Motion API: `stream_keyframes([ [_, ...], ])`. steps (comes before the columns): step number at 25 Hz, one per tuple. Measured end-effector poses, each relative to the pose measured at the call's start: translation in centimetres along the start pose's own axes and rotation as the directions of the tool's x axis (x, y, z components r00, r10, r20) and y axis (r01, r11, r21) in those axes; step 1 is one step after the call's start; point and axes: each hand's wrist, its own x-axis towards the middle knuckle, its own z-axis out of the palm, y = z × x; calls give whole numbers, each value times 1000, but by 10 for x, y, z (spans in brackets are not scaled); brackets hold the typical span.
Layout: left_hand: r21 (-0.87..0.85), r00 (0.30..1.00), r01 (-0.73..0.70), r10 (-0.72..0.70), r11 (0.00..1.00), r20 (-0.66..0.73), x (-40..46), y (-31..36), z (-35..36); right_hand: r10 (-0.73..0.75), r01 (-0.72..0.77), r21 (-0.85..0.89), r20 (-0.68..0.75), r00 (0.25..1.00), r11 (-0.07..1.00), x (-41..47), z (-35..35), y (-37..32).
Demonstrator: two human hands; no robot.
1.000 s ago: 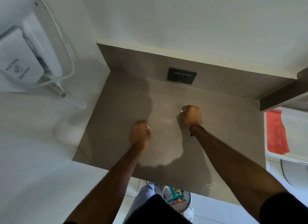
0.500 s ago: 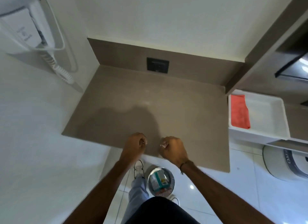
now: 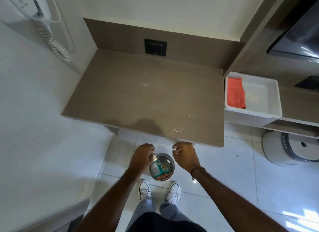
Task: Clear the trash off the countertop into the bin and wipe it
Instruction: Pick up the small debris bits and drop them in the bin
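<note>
Head: hands [image 3: 185,156] flank bin [image 3: 162,167] rim.

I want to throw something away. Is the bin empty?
No. The bin has packets lying in its bottom.

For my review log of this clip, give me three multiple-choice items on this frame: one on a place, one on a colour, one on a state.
1. Where is the bin?
A. on the countertop
B. on the floor between both hands
C. inside the white tray

2. What colour is the cloth?
A. blue
B. green
C. orange-red

3. How is the bin?
A. open, wrappers inside
B. lidded
C. tipped over

Answers:
B, it stands below the countertop edge, between the left hand and right hand.
C, it lies orange-red in the white tray.
A, packets show inside its rim.
</note>
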Motion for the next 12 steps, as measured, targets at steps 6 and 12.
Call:
stream_keyframes([
  [6,-1,995,-77,76,997,-66,6,1,-21,4,-5,-11,-87,996,1000,-6,-16,-12],
  [12,60,966,-253,255,965,-26,64,35,-46,43,-36,30,-277,960,999,4,-78,-10],
])
